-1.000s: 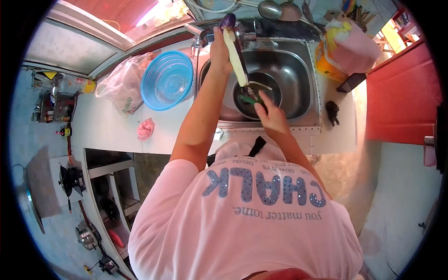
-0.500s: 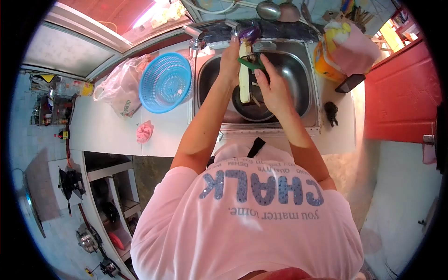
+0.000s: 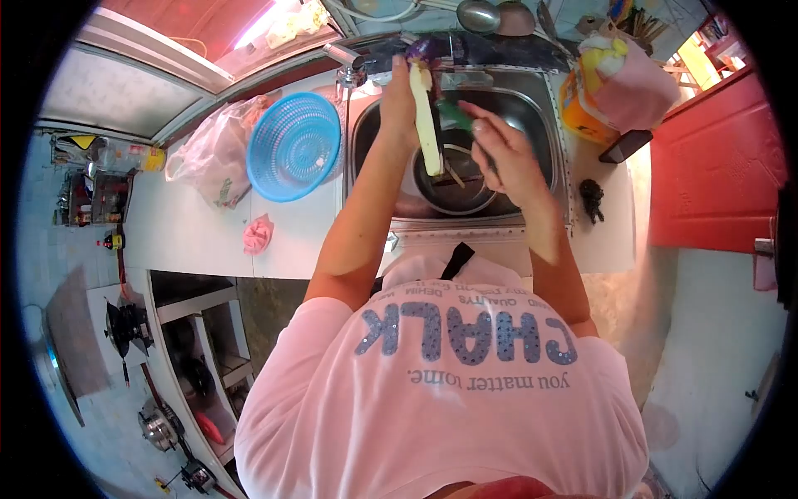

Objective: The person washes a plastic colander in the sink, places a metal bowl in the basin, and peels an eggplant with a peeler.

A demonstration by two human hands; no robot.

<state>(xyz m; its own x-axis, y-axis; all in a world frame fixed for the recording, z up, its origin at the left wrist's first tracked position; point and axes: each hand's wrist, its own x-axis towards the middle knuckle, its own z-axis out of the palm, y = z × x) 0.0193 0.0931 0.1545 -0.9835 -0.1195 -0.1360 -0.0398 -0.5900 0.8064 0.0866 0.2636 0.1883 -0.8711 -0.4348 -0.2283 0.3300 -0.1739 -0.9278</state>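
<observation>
Over the sink [image 3: 532, 108], my left hand [image 3: 399, 104] is wrapped round an eggplant [image 3: 426, 125], partly peeled, pale flesh showing along its length and purple skin at its top end. Just right of it my right hand [image 3: 504, 150] grips a green peeler [image 3: 454, 115], whose head is blurred and a little apart from the eggplant. Below both hands, a round metal bowl [image 3: 457, 200] sits in the sink with strips of peel in it.
Left of the sink are a blue basket [image 3: 295, 148], a plastic bag [image 3: 218, 154] and a crumpled pink cloth [image 3: 258, 234]. The faucet [image 3: 351, 71] stands behind. To the right are an orange container [image 3: 582, 104], a dark phone-like object [image 3: 625, 146] and a dark scrubber [image 3: 591, 200].
The peeler first went up to the eggplant's upper part, then moved off it to the right with my right hand. My left hand has kept hold of the eggplant, which shifted slightly.
</observation>
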